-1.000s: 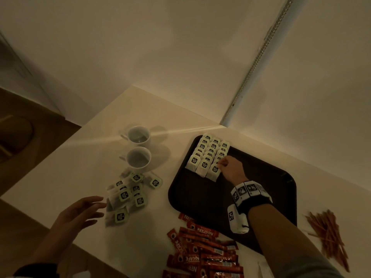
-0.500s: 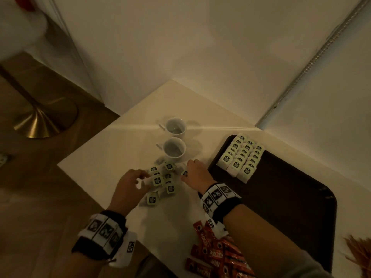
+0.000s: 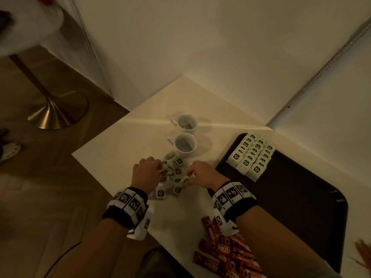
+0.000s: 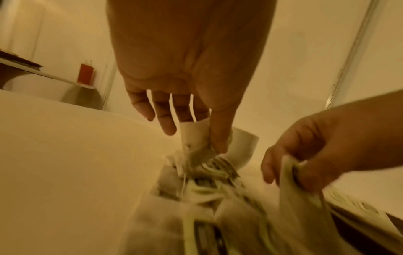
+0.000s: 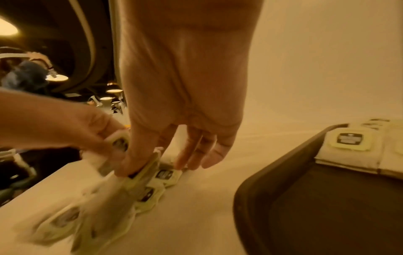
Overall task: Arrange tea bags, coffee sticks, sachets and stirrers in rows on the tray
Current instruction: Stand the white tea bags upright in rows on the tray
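Note:
A loose heap of white tea bags [image 3: 173, 178] lies on the white table left of the dark tray [image 3: 297, 195]. My left hand [image 3: 147, 170] pinches one tea bag [image 4: 196, 138] between thumb and forefinger at the heap's left side. At the heap's right side my right hand [image 3: 200, 173] pinches another tea bag [image 5: 139, 170] by thumb and forefinger, its other fingers straight. Three neat rows of tea bags [image 3: 252, 155] sit in the tray's far left corner. Red coffee sticks [image 3: 224, 253] lie near the table's front edge, under my right forearm.
Two white cups [image 3: 185, 144] stand just beyond the heap. Brown stirrers [image 3: 363, 251] show at the right edge of the head view. The table corner meets the wall behind; a brass stool base [image 3: 54, 113] stands on the floor at left.
My right hand left the rows on the tray and came over to the loose heap. My left hand reached in too, and each now pinches a tea bag.

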Action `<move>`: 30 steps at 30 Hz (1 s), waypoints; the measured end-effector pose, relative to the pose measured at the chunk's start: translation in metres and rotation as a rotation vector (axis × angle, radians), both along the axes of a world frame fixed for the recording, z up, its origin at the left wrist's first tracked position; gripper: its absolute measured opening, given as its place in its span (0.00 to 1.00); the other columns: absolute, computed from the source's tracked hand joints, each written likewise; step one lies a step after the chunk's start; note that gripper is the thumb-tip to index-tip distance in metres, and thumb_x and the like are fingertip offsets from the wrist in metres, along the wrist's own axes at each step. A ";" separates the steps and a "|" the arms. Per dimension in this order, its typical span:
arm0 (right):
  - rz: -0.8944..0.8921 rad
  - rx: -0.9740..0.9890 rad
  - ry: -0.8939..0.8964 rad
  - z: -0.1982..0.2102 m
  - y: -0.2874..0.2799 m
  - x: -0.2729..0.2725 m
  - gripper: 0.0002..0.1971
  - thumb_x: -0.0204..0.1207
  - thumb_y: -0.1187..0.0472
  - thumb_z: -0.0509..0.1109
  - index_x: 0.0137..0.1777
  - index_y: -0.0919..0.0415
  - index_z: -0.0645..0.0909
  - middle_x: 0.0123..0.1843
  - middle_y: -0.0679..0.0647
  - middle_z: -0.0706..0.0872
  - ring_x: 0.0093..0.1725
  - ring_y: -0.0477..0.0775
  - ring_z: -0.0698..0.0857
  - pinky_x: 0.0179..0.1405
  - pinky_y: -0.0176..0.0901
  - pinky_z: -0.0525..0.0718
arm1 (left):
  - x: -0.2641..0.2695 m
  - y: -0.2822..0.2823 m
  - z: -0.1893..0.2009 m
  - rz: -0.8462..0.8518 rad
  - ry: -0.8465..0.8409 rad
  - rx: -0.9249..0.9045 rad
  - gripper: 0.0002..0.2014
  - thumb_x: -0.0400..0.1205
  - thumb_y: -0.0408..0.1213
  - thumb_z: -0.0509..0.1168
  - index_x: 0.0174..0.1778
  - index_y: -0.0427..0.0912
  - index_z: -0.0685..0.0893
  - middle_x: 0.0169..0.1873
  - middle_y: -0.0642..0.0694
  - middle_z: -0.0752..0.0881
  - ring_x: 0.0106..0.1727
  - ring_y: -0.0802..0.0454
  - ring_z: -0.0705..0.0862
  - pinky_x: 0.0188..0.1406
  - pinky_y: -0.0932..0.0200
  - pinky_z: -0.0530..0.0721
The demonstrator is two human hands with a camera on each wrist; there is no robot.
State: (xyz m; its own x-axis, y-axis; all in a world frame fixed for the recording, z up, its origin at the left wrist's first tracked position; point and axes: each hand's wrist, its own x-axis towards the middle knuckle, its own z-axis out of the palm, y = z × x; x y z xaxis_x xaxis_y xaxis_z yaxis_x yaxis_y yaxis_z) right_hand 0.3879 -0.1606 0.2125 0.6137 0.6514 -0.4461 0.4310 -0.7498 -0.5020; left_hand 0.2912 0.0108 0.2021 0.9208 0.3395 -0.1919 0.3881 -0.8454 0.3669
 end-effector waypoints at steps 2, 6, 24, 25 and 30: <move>0.089 -0.034 -0.017 -0.003 0.009 -0.009 0.13 0.69 0.58 0.76 0.48 0.67 0.87 0.42 0.55 0.80 0.45 0.55 0.76 0.50 0.45 0.77 | -0.001 0.007 0.005 0.034 -0.114 -0.154 0.07 0.79 0.41 0.68 0.45 0.41 0.82 0.44 0.44 0.81 0.50 0.41 0.79 0.47 0.51 0.72; 0.078 0.006 -0.085 -0.011 0.016 -0.011 0.10 0.69 0.60 0.75 0.46 0.66 0.87 0.47 0.58 0.85 0.47 0.56 0.79 0.52 0.40 0.77 | 0.004 0.014 0.018 0.088 -0.229 -0.389 0.10 0.80 0.35 0.68 0.37 0.41 0.73 0.34 0.45 0.79 0.39 0.44 0.77 0.38 0.54 0.70; 0.026 0.063 -0.009 -0.018 0.013 -0.033 0.12 0.73 0.60 0.73 0.55 0.61 0.82 0.56 0.57 0.84 0.56 0.57 0.82 0.55 0.42 0.77 | 0.021 0.005 0.041 0.105 -0.183 -0.648 0.06 0.83 0.34 0.63 0.42 0.37 0.81 0.30 0.48 0.78 0.33 0.52 0.74 0.35 0.58 0.72; 0.015 0.077 0.015 -0.014 0.010 -0.029 0.14 0.73 0.61 0.72 0.58 0.62 0.82 0.57 0.57 0.84 0.57 0.56 0.83 0.57 0.42 0.78 | 0.022 0.006 0.042 0.105 -0.176 -0.668 0.07 0.83 0.35 0.64 0.42 0.36 0.82 0.31 0.47 0.78 0.33 0.51 0.75 0.36 0.57 0.75; 0.002 0.193 0.028 0.036 -0.008 -0.003 0.11 0.70 0.65 0.74 0.52 0.63 0.82 0.48 0.55 0.85 0.46 0.52 0.82 0.46 0.40 0.78 | 0.033 -0.003 0.054 0.106 -0.054 -0.835 0.13 0.85 0.43 0.62 0.42 0.37 0.81 0.39 0.42 0.86 0.37 0.49 0.82 0.38 0.56 0.81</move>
State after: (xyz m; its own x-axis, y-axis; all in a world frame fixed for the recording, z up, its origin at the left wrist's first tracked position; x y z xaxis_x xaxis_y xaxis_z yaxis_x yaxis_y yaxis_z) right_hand 0.3849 -0.1689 0.2488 0.6013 0.7279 -0.3295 0.4162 -0.6374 -0.6485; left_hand 0.3237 0.0075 0.2563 0.9072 0.1912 -0.3748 0.4141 -0.2478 0.8759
